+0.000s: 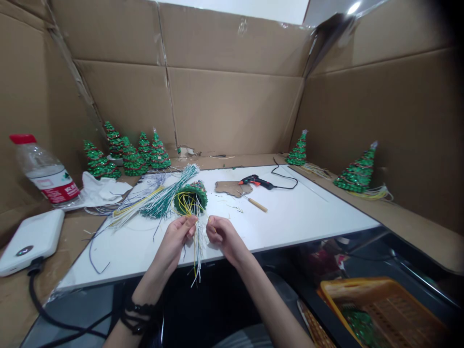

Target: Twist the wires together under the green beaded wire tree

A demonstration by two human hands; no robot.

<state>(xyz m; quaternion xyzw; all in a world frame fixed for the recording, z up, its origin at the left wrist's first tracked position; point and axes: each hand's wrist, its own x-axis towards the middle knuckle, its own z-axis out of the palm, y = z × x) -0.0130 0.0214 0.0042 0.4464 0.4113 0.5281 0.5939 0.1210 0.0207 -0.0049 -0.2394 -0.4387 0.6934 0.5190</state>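
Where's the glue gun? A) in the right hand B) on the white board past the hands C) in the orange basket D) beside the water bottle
B: the glue gun lies on the white board, beyond both hands, next to a cardboard scrap.

Below the grip of the left hand, both forearms are cut off by the picture's bottom edge; the fingertips hide the wires they pinch.

Green beaded tree, yellow and white wires, orange basket
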